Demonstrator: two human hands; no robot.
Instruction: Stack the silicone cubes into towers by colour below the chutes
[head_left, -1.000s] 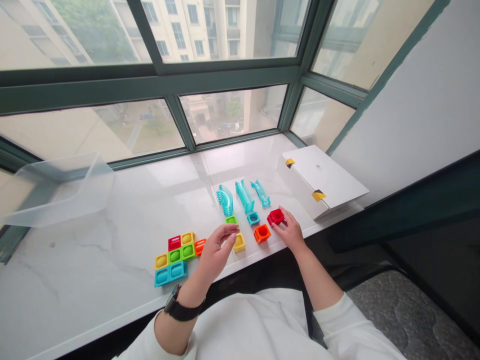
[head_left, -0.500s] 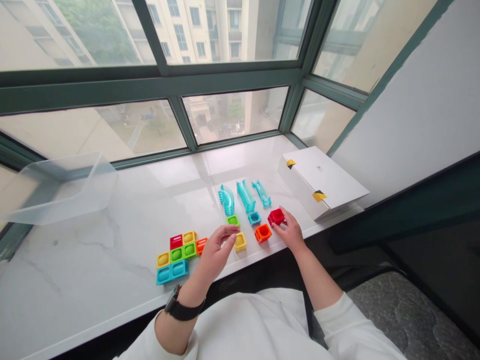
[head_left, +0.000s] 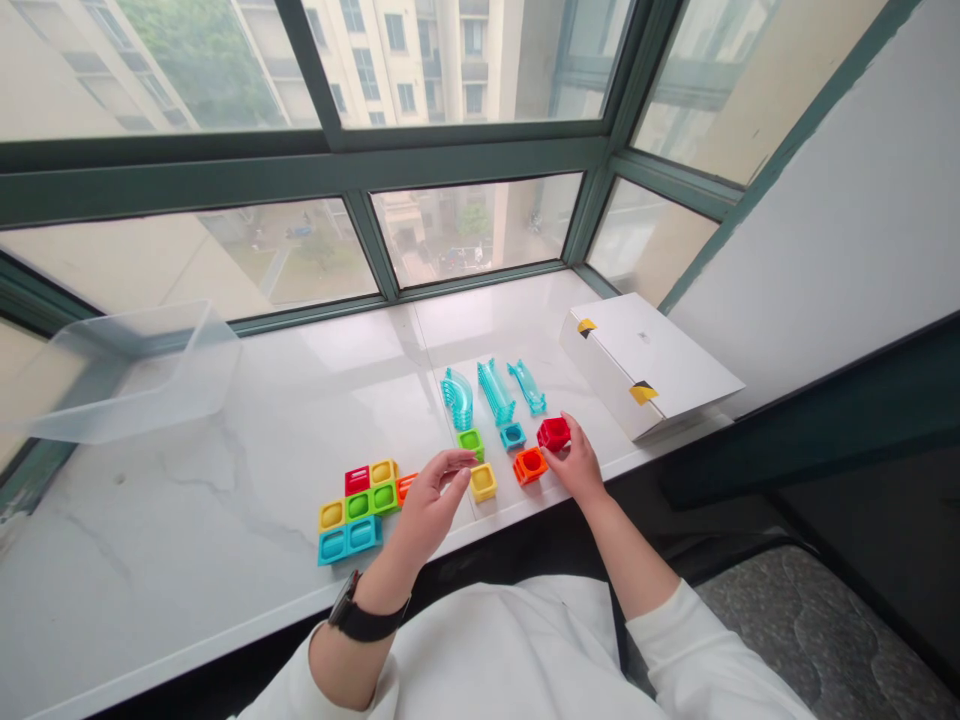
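Two yellow-black labels (head_left: 643,392) near red block (head_left: 553,433)

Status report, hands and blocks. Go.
Left hand open, hovering beside yellow block. Right hand pinching red block. Orange block close alongside, nothing blocking.

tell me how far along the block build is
Done: a packed cluster of blocks sits at left. In hand: the right hand holds the red block; the left hand hovers open by the yellow block. Left: the orange block, green block, blue block and teal track pieces lie loose.
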